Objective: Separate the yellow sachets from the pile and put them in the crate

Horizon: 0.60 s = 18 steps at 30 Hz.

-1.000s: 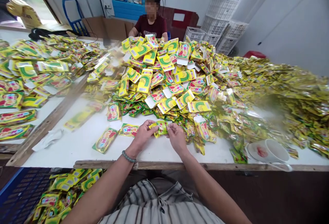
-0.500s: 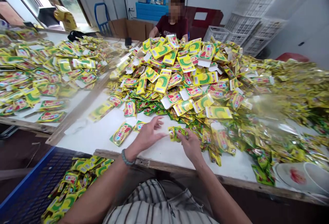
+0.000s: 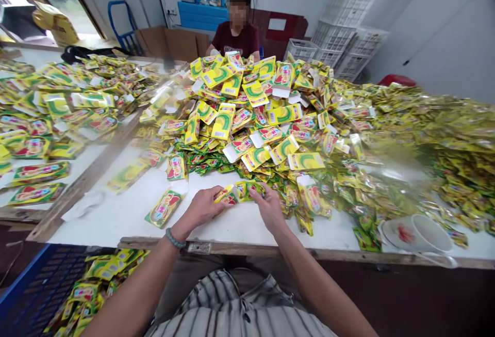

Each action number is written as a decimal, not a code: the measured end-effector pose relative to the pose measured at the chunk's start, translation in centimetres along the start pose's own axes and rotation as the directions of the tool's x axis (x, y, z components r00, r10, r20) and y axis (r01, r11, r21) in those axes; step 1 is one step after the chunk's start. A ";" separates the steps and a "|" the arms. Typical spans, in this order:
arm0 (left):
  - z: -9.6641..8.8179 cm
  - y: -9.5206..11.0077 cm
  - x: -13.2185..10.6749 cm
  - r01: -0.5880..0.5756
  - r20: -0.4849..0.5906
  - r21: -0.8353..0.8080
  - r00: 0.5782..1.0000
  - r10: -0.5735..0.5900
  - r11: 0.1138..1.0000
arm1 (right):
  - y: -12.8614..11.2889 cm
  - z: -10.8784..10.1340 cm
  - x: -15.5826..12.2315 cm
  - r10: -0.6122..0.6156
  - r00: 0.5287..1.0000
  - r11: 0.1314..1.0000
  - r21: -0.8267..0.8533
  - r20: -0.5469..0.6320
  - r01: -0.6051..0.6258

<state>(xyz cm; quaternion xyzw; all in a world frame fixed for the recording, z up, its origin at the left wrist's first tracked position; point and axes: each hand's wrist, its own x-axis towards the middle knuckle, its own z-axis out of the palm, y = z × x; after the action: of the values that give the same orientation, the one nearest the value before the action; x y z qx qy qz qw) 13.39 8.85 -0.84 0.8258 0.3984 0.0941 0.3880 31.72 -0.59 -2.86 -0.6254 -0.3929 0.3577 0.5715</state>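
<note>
My left hand (image 3: 204, 207) is closed on a small yellow-and-green candy box (image 3: 227, 195), thumb in front and fingers behind. Small shiny candy packets (image 3: 243, 190) are pinched in my right hand (image 3: 267, 206), their left end meeting the box's right end. Whether they reach inside it I cannot tell. Both hands are just above the white tabletop (image 3: 232, 227). Left of my left hand lies another candy box (image 3: 165, 207), and a further upright-printed box (image 3: 177, 166) rests behind it. In front of my hands rises a big heap of boxes (image 3: 223, 122), several with white flaps sticking out.
Loose packets (image 3: 456, 156) are piled along the right. A white cup (image 3: 417, 234) lies near the front edge at right. Below the left edge stands a blue crate (image 3: 27, 280) with filled boxes. A co-worker (image 3: 236, 35) sits across the heap. A wooden strip (image 3: 93, 172) divides the table.
My left hand, open before, now holds a candy box. My right hand has brought its packets against the box's end. The whole view has shifted, so things appear further left.
</note>
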 end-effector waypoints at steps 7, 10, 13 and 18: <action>0.8 0.6 -1.3 0.111 0.129 -0.700 0.991 -0.028 0.705 | -1.7 -0.9 1.4 -0.003 0.977 0.994 -0.106 0.212 0.026; 0.4 1.3 -1.7 0.168 0.194 -0.741 0.981 -0.032 0.650 | -2.7 -1.0 1.6 -0.025 0.971 0.980 -0.185 0.237 0.071; 0.4 1.9 -1.7 0.198 0.212 -0.796 0.976 -0.044 0.571 | -3.7 -1.0 1.7 -0.066 0.969 0.952 -0.276 0.240 0.134; 1.3 1.7 -1.8 0.166 0.158 -0.826 0.986 -0.060 0.538 | -4.4 -0.5 1.4 -0.035 0.941 0.892 -0.415 0.336 0.181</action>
<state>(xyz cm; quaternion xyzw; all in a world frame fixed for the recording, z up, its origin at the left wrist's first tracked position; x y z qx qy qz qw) 13.82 6.18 -0.24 0.5176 0.3357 0.2013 0.7609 32.44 0.61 1.61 -0.6487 -0.5853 0.3235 0.3633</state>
